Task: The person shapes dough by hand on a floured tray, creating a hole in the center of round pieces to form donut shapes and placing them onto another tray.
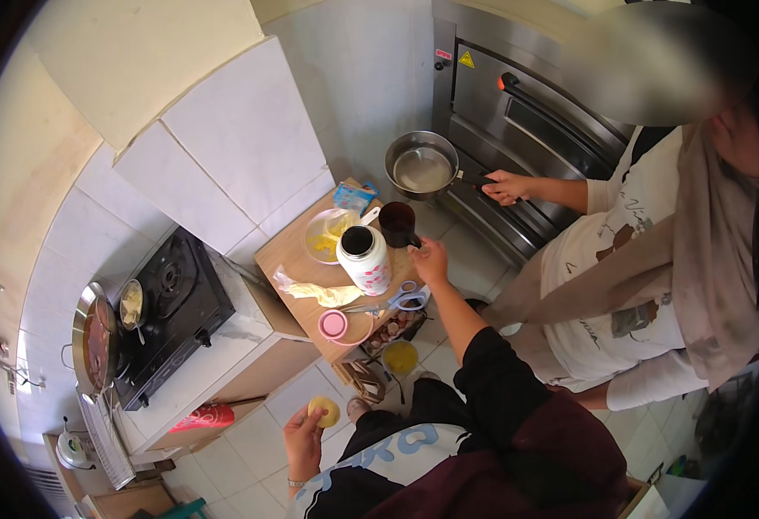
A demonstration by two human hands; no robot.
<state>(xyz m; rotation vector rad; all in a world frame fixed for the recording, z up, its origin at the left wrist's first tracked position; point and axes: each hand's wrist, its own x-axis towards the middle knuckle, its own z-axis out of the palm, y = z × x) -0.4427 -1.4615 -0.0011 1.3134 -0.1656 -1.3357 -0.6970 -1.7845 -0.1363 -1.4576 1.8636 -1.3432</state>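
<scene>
My left hand pinches a flat, round pale-yellow piece low in the view. My right hand grips the handle of a dark mug, held just right of an open white thermos with pink patterns. Around the thermos on a small wooden table are a plate with yellow bits, a crumpled bag, blue-handled scissors, a blue packet and a pink lid.
A co-worker's hand holds a steel saucepan before a steel oven. Left, a black stove bears a large pan and a small pan. A yellow container is below the table.
</scene>
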